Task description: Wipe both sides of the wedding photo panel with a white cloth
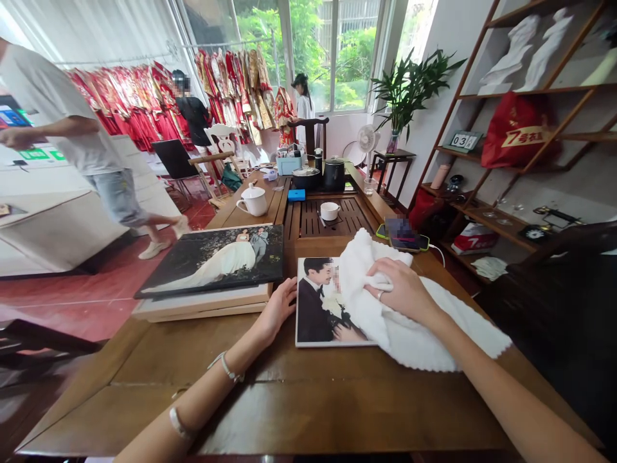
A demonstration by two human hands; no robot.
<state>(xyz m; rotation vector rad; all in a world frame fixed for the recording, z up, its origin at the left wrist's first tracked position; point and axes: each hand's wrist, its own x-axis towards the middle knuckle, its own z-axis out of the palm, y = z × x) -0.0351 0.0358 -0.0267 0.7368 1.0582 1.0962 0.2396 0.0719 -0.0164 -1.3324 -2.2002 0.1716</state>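
Observation:
A photo panel [315,308] showing a couple lies flat on the wooden table [289,399] in front of me. My left hand [277,308] rests against its left edge, fingers curled onto the border. My right hand [402,289] presses a bunched white towel [414,321] onto the panel's right half. The towel drapes off to the right over the table and hides that side of the picture.
A stack of larger photo panels [212,270] sits to the left. Behind are a white teapot [253,200], a cup [330,210] on a slatted tea tray, a phone [402,235] and kettles. People stand by racks of red garments; shelves line the right wall.

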